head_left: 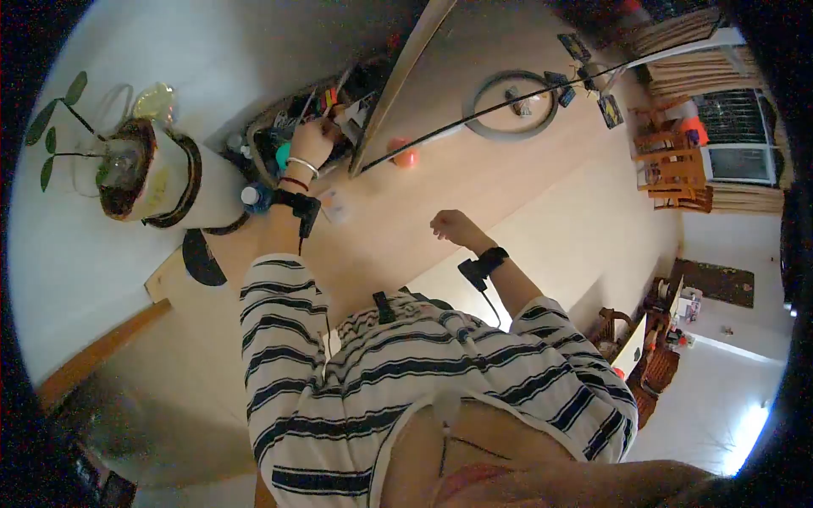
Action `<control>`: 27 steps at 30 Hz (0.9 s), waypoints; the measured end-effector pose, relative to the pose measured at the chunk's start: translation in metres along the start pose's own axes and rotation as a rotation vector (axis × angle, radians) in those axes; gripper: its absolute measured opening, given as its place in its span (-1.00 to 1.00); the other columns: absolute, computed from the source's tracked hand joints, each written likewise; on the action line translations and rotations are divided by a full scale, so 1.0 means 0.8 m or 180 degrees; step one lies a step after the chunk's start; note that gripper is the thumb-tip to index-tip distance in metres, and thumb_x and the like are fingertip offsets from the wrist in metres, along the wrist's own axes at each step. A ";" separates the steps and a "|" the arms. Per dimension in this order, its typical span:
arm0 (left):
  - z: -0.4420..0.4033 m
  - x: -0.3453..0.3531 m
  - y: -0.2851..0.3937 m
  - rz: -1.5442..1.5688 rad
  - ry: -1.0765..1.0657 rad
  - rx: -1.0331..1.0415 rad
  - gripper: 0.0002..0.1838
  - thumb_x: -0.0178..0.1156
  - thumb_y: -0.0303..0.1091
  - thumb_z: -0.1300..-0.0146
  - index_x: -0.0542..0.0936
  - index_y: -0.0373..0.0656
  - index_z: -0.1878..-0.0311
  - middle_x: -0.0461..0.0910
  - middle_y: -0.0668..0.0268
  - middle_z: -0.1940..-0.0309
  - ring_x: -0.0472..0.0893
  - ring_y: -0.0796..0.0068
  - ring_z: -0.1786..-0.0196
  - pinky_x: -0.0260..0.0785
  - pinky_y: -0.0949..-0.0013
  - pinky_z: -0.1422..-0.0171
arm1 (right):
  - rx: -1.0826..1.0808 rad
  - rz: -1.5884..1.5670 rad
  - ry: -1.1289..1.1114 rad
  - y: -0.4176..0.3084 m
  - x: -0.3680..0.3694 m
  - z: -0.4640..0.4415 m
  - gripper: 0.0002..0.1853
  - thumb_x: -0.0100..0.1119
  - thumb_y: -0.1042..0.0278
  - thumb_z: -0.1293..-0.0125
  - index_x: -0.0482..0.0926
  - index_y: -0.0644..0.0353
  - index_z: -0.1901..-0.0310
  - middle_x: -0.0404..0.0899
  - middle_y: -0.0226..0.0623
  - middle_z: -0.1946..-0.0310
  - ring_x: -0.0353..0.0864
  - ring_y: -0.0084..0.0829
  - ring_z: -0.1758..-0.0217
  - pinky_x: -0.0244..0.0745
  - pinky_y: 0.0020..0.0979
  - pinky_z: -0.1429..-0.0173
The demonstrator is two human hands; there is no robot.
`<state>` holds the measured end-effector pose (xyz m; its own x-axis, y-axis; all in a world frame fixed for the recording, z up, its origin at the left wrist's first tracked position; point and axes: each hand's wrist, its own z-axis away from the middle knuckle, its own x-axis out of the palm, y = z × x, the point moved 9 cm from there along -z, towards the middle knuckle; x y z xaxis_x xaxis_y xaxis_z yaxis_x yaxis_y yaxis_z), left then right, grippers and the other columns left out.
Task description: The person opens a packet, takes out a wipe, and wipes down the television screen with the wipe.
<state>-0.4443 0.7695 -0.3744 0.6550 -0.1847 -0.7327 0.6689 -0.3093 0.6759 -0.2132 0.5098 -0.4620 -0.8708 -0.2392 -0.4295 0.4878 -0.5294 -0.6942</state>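
My left hand (313, 142), with a white bangle and a red band at the wrist, reaches over a basket (258, 140) full of small items at the upper left. Its fingers are bent together among the items, and what they hold is too small to make out. A teal round thing (283, 156) lies beside this hand, and a blue bottle with a white cap (251, 196) stands near the wrist. My right hand (457, 229) hangs loosely curled over the floor in mid-view, with nothing visible in it.
A potted plant (174, 182) stands left of the basket. A mirror edge (398, 89) rises beside the basket, and an orange-red round object (405, 154) is near its lower end. Wooden chairs (673, 173) and a window are at the far right.
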 end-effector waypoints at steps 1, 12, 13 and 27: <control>0.004 0.004 0.000 -0.0016 -0.0008 -0.0008 -0.86 0.09 -0.37 -0.02 0.58 -0.18 0.36 0.54 0.01 0.44 0.54 0.02 0.35 0.39 0.13 0.28 | -0.0065 0.0061 -0.0034 -0.005 0.003 -0.001 -0.73 0.05 0.24 -0.19 0.48 0.32 0.43 0.54 -0.22 0.56 0.55 -0.41 0.53 0.47 -0.41 0.38; -0.038 0.122 0.014 -0.0850 0.0085 0.1126 -0.82 0.10 -0.40 0.03 0.59 -0.12 0.31 0.56 0.15 0.34 0.56 0.14 0.25 0.37 0.16 0.19 | -0.0312 -0.0091 -0.0120 -0.006 0.008 -0.006 -0.74 0.05 0.22 -0.19 0.47 0.29 0.45 0.51 -0.25 0.60 0.55 -0.43 0.53 0.48 -0.42 0.41; -0.050 0.141 0.000 -0.1076 0.0093 0.1017 -0.82 0.12 -0.39 0.04 0.59 -0.10 0.31 0.57 0.18 0.35 0.56 0.18 0.24 0.38 0.15 0.20 | -0.0300 -0.0076 -0.0082 -0.007 0.005 -0.005 -0.74 0.05 0.22 -0.19 0.47 0.29 0.45 0.51 -0.25 0.60 0.55 -0.43 0.53 0.48 -0.42 0.41; -0.076 0.150 0.005 -0.0933 0.0006 0.1105 -0.48 0.04 -0.18 -0.12 0.28 0.14 -0.21 0.39 0.18 -0.02 0.42 0.19 -0.04 0.28 0.07 -0.06 | -0.0054 0.1184 0.0120 -0.004 -0.015 0.010 -0.68 -0.01 0.13 -0.19 0.52 0.28 0.41 0.57 -0.24 0.52 0.57 -0.38 0.47 0.47 -0.36 0.34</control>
<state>-0.3414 0.8030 -0.4551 0.4565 -0.0410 -0.8888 0.6690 -0.6427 0.3732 -0.2049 0.5080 -0.4502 -0.6312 -0.3823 -0.6749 0.7716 -0.3984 -0.4959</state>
